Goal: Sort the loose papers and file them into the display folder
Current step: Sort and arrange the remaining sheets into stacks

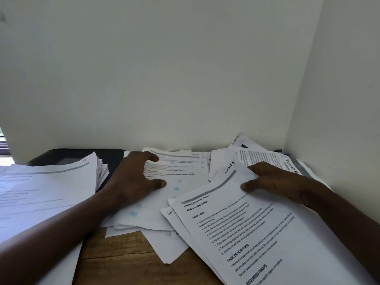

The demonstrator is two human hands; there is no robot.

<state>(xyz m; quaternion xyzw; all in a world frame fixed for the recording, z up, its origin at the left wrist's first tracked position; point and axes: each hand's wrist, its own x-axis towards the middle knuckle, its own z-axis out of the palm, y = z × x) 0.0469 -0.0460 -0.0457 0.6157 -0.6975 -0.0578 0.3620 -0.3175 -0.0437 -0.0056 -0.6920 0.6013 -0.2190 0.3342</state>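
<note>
Paper sheets (pixel 257 223), thin, flat, wooden tabletop (pixel 123 260)

Head view, perhaps close over papers (pixel 236 223)

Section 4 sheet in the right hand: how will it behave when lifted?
Probably floppy: the Section 4 sheet is a thin printed page, so gripped at one edge by the right hand it likely droops. Likely light, and may slide over the loose papers beneath.

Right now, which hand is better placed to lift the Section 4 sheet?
Right. The right hand pinches the Section 4 sheet at its top edge; the left hand rests on the blue-spotted sheet.
</note>
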